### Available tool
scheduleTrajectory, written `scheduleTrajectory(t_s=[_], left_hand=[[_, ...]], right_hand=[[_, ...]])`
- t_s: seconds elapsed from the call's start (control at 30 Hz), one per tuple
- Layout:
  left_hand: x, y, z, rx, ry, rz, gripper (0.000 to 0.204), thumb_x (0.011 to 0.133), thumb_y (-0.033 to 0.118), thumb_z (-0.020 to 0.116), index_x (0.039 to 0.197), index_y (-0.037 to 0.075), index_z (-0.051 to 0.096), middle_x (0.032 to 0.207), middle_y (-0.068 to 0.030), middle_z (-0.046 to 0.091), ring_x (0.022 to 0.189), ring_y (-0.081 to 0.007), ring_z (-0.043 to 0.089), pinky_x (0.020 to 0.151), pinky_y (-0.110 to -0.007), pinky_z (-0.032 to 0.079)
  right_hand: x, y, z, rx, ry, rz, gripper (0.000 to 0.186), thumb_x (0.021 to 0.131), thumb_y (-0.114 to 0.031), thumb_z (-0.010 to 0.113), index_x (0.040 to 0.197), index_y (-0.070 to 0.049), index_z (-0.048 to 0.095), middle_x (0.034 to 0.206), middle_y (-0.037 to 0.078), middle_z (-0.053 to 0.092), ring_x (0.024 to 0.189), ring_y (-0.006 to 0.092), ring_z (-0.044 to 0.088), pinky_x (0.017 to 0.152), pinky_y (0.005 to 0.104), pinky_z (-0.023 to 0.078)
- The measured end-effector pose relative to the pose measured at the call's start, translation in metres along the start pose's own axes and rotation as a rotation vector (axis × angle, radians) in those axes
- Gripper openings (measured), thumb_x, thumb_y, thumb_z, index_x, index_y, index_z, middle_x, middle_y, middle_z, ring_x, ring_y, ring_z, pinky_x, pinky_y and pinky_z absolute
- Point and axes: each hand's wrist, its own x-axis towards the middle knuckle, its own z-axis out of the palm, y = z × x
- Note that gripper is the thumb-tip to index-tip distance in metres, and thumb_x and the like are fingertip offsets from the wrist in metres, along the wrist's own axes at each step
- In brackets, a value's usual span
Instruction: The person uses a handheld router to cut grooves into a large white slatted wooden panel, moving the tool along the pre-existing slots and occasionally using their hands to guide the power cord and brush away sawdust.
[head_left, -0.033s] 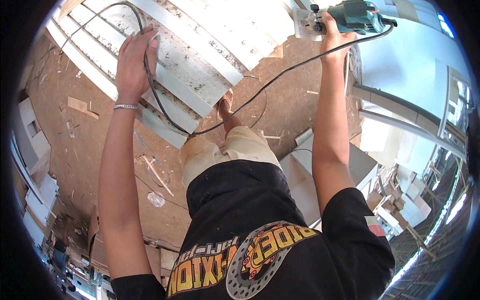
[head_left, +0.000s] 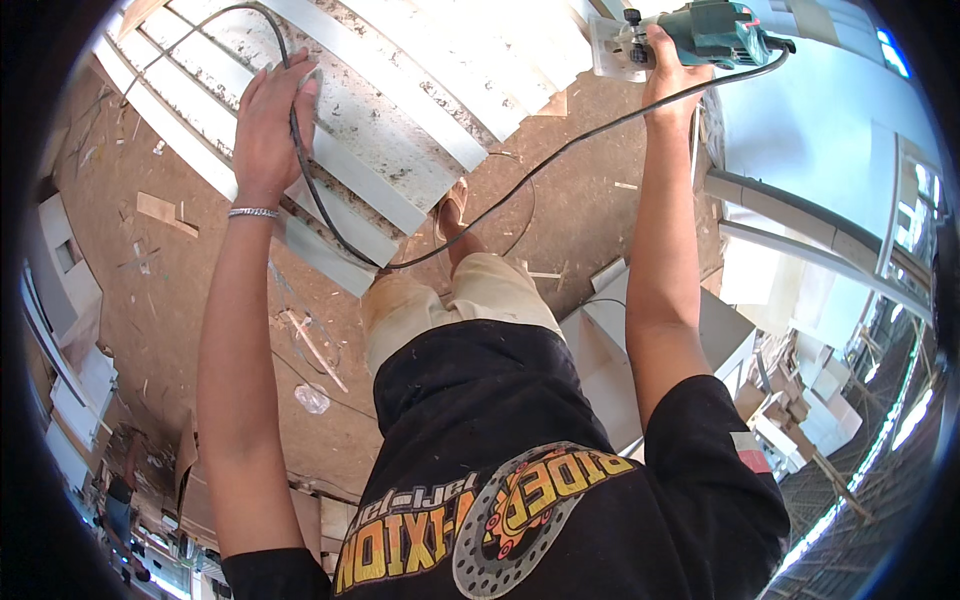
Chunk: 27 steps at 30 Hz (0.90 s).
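Observation:
A teal handheld trim router (head_left: pixel 712 36) with a clear base and dark knobs is at the upper right. My right hand (head_left: pixel 672 85) is closed around it, with the thumb on the near side. From its rear end a black cord (head_left: pixel 540 165) sags down in front of me and loops up to the left. My left hand (head_left: pixel 272 125) lies with fingers stretched out on a white slatted panel (head_left: pixel 380 130) strewn with dark debris. The cord runs past its thumb and fingers; whether the hand presses on the cord I cannot tell.
Wood scraps (head_left: pixel 165 213) and shavings litter the brown floor. A crumpled clear plastic piece (head_left: pixel 312 399) lies there too. White box-like panels (head_left: pixel 600 350) stand to my right, a large pale board (head_left: pixel 800 120) beyond. Another person (head_left: pixel 120 500) is far at the lower left.
The router and my right hand have shifted very slightly. My left hand stays on the panel.

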Motion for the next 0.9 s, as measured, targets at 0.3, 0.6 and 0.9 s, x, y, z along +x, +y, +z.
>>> scheduleTrajectory(t_s=[0.3,0.6,0.9], left_hand=[[0.001,0.004,-0.002,0.012,-0.01,-0.015,0.03,0.109,0.024,0.051,0.126,0.007,0.067,0.135,-0.0102,0.069,0.131,-0.0256,0.061,0.121,-0.043,0.035],[0.002,0.006,-0.003,0.017,-0.014,-0.017,0.03,0.109,0.024,0.051,0.126,0.006,0.067,0.136,-0.0105,0.069,0.131,-0.0261,0.061,0.121,-0.043,0.036],[0.002,0.007,-0.004,0.036,-0.014,-0.016,0.03,0.109,0.024,0.05,0.127,0.006,0.067,0.137,-0.011,0.068,0.132,-0.0262,0.06,0.121,-0.043,0.035]], right_hand=[[0.022,0.024,-0.011,0.095,-0.07,-0.026,0.035,0.082,0.001,0.079,0.114,0.0,0.064,0.106,0.007,0.068,0.097,0.0177,0.066,0.093,0.0321,0.053],[0.026,0.026,-0.009,0.109,-0.079,-0.054,0.027,0.084,0.002,0.078,0.109,0.001,0.068,0.104,0.006,0.07,0.095,0.0167,0.066,0.092,0.0313,0.052],[0.021,0.022,-0.009,0.156,-0.03,-0.031,0.025,0.084,0.003,0.078,0.107,0.001,0.068,0.103,0.006,0.07,0.094,0.0164,0.066,0.091,0.0312,0.052]])
